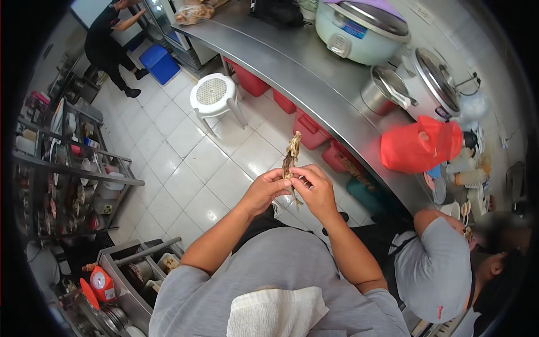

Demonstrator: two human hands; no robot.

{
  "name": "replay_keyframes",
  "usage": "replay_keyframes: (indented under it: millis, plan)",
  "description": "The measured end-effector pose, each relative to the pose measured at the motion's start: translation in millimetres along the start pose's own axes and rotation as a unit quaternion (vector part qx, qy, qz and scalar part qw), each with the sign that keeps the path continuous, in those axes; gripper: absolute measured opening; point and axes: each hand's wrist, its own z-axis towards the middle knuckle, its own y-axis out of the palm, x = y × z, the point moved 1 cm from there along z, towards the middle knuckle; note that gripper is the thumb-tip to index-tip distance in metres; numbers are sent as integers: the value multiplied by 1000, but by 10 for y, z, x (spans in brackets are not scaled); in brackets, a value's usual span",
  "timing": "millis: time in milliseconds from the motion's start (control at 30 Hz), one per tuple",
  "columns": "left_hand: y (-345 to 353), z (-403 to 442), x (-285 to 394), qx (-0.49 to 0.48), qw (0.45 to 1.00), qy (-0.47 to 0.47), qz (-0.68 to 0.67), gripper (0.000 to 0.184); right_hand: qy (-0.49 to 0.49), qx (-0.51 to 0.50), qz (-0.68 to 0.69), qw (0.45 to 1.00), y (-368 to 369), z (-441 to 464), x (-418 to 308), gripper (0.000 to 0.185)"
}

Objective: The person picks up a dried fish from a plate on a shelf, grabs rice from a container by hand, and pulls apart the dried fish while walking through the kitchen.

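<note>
Item one: a slender fish (292,150), by its look, held upright in the air beside the near edge of the worktop (281,50), not touching it. Its tail points down toward the wearer; its surface is golden and ragged, with a darker stretch midway.

Items two and three: the hands, both on the fish. The left hand (266,189) pinches its lower middle between thumb and fingers; the right hand (314,188) pinches just beside, fingertips nearly meeting the left's.

Progress: I judge the handling under way. The fish looks largely whole, tail attached; I see no separated piece in the hands. From my remote view I cannot tell how much is left.

Surroundings: under the worktop, red bins (312,130); beside its edge, a white stool (213,90); on it, a pale green cooker (359,33), a steel pot (377,95) and a red bag (412,147). At its near end, a co-worker in grey (435,269); beyond its far end, a person in black (104,42).
</note>
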Motion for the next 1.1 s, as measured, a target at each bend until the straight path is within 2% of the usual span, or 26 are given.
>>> replay_keyframes:
  millis: [267, 433, 533, 600, 733, 833, 967, 1100]
  plan:
    - [-392, 212, 506, 37, 999, 25, -11, 22, 23, -66, 33, 997, 347, 725, 66, 18]
    - [-728, 326, 604, 102, 994, 43, -24, 22, 33, -182, 92, 978, 578, 1226, 171, 18]
    - [-839, 319, 861, 197, 978, 55, -35, 23, -5, -266, 91, 960, 835, 1629, 180, 18]
    - [-1070, 312, 928, 229, 968, 98, -26, 24, -35, -317, 85, 944, 1121, 1904, 160, 17]
    - [-1236, 31, 1052, 319, 918, 228, -62, 24, -129, -432, 110, 886, 1739, 2276, 21, 15]
    - [-1384, -205, 951, 374, 858, 335, -105, 26, -204, -524, 157, 812, 2212, 2295, -246, 14]
    - [-1403, -789, 815, 449, 766, 423, -183, 27, -260, -624, 163, 718, 2890, 1996, -657, 12]
    - [-1587, -1017, 682, 493, 702, 463, -224, 30, -280, -686, 181, 646, 3407, 1765, -855, 11]
